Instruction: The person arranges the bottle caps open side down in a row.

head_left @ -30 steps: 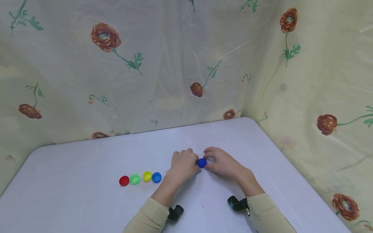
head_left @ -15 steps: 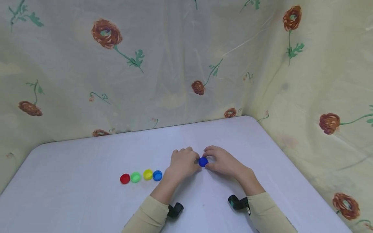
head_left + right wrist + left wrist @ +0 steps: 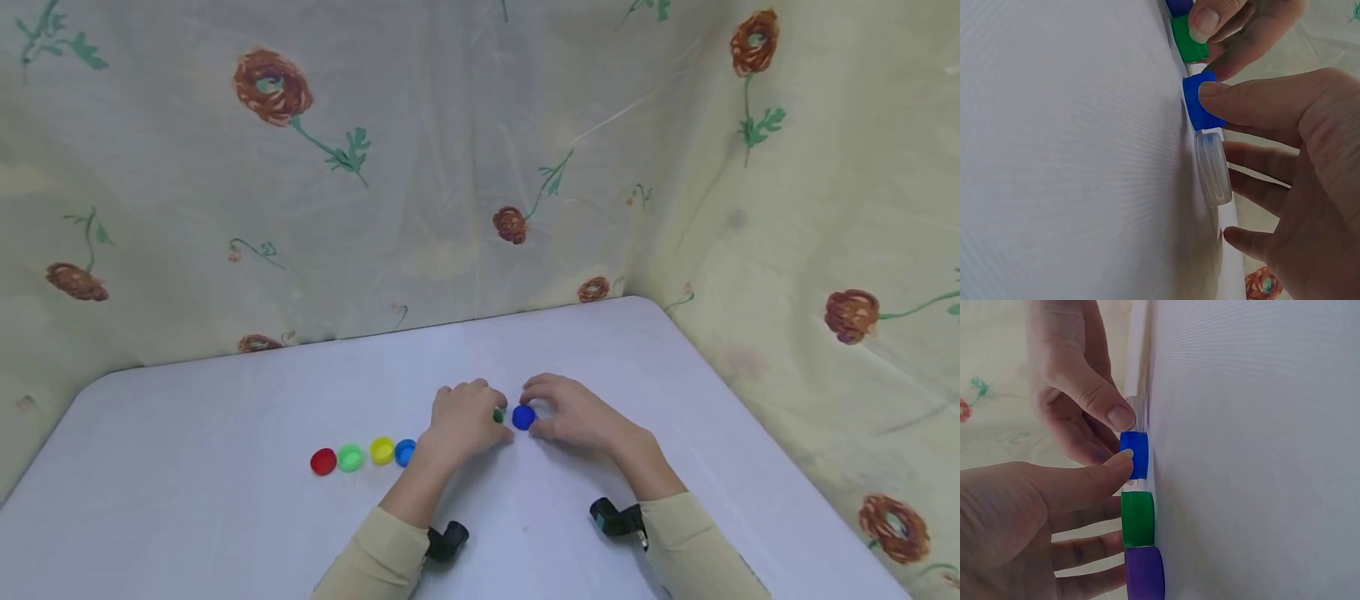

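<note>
In the head view my right hand (image 3: pixel 581 418) curls its thumb and forefinger round a dark blue bottle cap (image 3: pixel 523 417) standing on the table. The right wrist view shows that thumb against the blue cap's side. Left of it, my left hand (image 3: pixel 465 425) has its thumb and fingers spread apart beside a green cap (image 3: pixel 498 414). Part of the green cap is covered by that hand in the head view. A purple cap (image 3: pixel 1145 574) stands against the green one in the left wrist view. Beyond the blue cap is a clear cap (image 3: pixel 1213 169), near the right fingers.
A loose row of caps lies to the left on the white table (image 3: pixel 225 517): red (image 3: pixel 323 462), light green (image 3: pixel 350 457), yellow (image 3: pixel 382 451) and lighter blue (image 3: pixel 405 452), the last partly behind the left forearm. A flowered curtain (image 3: pixel 420 167) hangs behind the table.
My left hand has drawn slightly left off the blue cap, its thumb and fingers parting, so the green cap shows. The right hand stays at the blue cap.
</note>
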`<state>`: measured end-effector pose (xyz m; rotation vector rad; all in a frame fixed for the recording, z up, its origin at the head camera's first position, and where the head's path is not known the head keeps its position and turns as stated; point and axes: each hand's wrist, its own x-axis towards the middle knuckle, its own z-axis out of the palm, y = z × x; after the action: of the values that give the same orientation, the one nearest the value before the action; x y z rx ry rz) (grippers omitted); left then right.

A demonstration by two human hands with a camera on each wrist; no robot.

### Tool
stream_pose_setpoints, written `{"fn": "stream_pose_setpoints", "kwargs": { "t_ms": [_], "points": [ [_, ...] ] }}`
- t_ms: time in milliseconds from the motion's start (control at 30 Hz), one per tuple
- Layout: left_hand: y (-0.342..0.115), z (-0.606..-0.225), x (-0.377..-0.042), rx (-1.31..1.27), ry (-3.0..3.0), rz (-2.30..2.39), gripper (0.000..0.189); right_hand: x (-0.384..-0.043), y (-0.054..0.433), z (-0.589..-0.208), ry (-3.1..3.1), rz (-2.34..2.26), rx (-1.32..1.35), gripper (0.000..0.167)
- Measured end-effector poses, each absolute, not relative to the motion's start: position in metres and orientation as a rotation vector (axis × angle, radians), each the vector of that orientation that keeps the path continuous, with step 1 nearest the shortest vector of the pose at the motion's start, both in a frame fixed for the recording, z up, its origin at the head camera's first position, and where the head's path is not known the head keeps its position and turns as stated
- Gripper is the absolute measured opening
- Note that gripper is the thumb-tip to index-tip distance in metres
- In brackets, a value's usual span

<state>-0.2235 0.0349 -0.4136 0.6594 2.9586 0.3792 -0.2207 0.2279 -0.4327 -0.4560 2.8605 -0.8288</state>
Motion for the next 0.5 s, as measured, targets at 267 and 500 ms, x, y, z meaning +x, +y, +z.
{"fn": "stream_pose_setpoints", "kwargs": {
  "t_ms": [267,500],
  "points": [
    [0.028,-0.41,-0.221,0.656,2.953,0.38,0.045,-0.221,0.225,-0.431,2.846,-0.838,-0.451,0.035],
    [0.021,-0.408,-0.219,0.657,2.967,0.363,0.047,-0.221,0.221,-0.431,2.861,-0.835,-0.479,0.035]
  ]
}}
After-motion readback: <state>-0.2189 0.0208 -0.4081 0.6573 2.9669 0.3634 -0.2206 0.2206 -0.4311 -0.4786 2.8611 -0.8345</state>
